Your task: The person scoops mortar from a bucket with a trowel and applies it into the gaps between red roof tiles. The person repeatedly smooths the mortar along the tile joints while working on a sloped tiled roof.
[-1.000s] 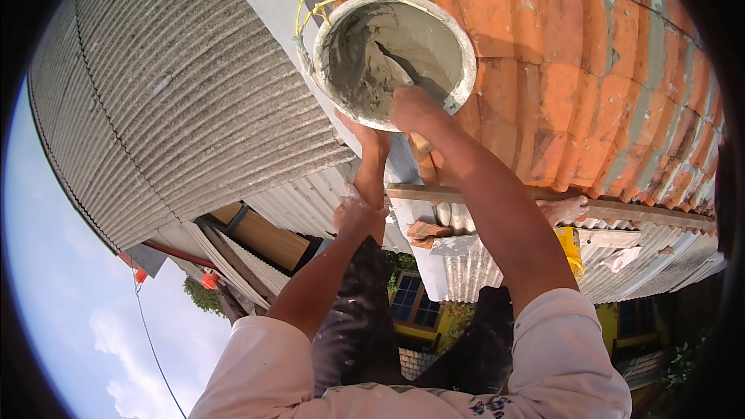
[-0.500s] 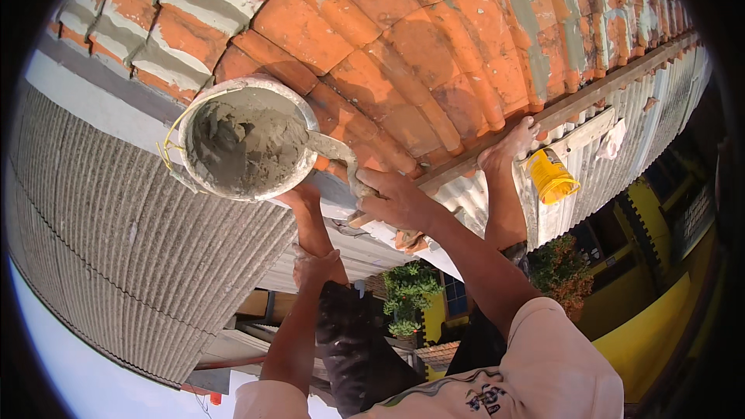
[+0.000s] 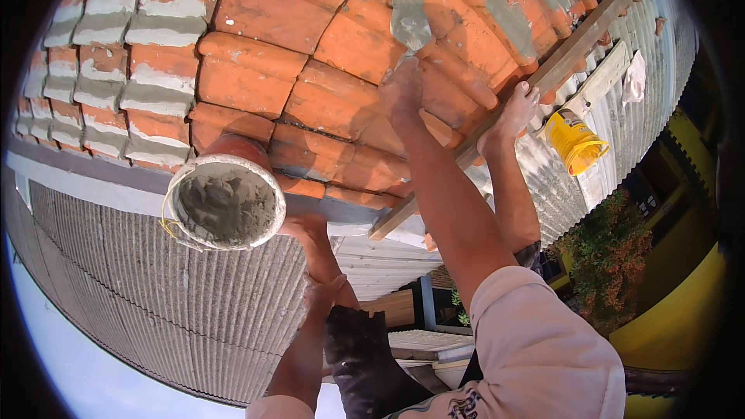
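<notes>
A trowel (image 3: 410,25) is in my right hand (image 3: 403,89), stretched out over the orange roof tiles (image 3: 345,39). Grey mortar coats its blade, which is over or against a tile; contact is hard to judge. My fingers hide its handle. At the left, a bucket (image 3: 247,149) of wet grey mortar (image 3: 225,206) rests tilted by the lower tile edge, its wire handle hanging at the side. My left hand (image 3: 322,292) is wrapped round my left lower leg (image 3: 317,252), below the bucket.
A wooden beam (image 3: 574,50) runs along the tiles' lower right edge, under my right foot (image 3: 508,116). Beyond it, a yellow pail (image 3: 576,142) lies tipped beside a plank (image 3: 597,81) on corrugated sheeting. Grey corrugated roofing (image 3: 155,264) spreads at left. A drop shows below my legs.
My right hand has moved up and away from the bucket, carrying the trowel onto the tiles. The view has shifted, with the bucket lower in it. My left hand stays on my leg.
</notes>
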{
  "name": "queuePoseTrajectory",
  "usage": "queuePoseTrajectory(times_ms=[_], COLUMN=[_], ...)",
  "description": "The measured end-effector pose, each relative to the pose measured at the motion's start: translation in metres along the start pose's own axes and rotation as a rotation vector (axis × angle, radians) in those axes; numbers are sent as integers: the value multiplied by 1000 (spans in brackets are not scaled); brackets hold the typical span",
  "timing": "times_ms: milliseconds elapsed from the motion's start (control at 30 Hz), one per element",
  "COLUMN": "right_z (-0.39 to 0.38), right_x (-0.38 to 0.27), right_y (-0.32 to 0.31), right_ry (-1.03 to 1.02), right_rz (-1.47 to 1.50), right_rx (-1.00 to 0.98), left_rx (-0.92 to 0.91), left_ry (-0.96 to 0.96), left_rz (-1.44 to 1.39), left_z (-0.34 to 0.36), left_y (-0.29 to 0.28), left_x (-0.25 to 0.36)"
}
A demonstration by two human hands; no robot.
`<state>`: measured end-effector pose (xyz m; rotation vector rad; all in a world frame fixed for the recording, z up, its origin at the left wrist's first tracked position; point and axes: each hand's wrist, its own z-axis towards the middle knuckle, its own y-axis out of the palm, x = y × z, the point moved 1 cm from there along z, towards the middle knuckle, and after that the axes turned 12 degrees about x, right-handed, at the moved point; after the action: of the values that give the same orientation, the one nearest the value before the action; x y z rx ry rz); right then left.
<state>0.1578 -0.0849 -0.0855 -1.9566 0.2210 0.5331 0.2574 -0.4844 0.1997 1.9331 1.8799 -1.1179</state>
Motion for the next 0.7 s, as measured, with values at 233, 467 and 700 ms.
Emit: queuePoseTrajectory(times_ms=[233, 467, 700], right_z=[-43, 18, 7], right_x=[-3, -39, -79], right_y=[-69, -103, -75], right_ry=[-2, -167, -726], right_rz=[33, -6, -278], right_rx=[-176, -536, -475], left_rx=[32, -2, 23], left_ry=[6, -1, 3], left_rz=[72, 35, 94], left_z=[-1, -6, -7], left_y=[-4, -7, -5], left_x=[6, 10, 11])
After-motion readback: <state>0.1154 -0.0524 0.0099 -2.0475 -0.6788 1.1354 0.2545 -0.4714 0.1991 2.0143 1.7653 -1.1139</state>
